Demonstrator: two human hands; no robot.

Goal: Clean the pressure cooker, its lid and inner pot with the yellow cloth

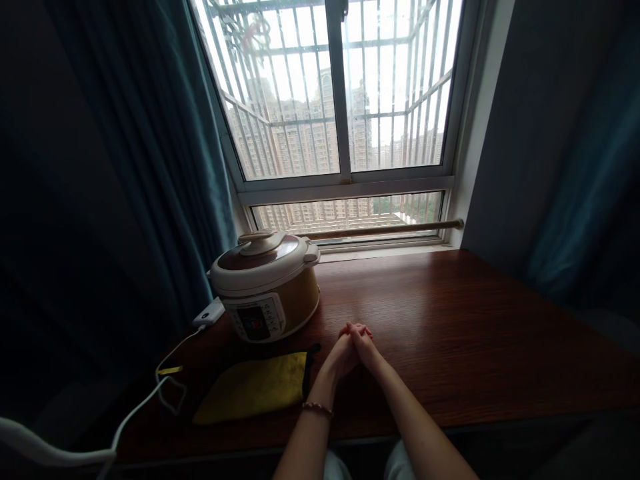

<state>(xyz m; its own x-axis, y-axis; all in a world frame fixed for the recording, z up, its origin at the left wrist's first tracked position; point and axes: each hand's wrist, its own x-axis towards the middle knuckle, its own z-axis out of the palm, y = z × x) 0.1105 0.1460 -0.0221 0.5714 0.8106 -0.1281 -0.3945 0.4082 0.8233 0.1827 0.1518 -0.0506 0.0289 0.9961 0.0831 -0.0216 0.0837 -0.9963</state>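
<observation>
My left hand (pixel 341 357) and my right hand (pixel 364 341) are clasped together, fingers interlocked, over the dark wooden table (pixel 450 333). Nothing shows between them. A bead bracelet (pixel 317 408) sits on my left wrist. Left of the hands lies a flat yellow cloth pouch (pixel 255 387) with a black trim. Behind it stands a yellow and cream electric pressure cooker (pixel 265 283), lid on, its control panel facing me.
A white power adapter (pixel 210 312) lies left of the cooker, and a white cable (pixel 150 393) runs from it off the table's left edge. A barred window (pixel 345 100) is ahead with a wooden rod (pixel 385 230) at its sill. Teal curtains (pixel 165 147) hang on both sides.
</observation>
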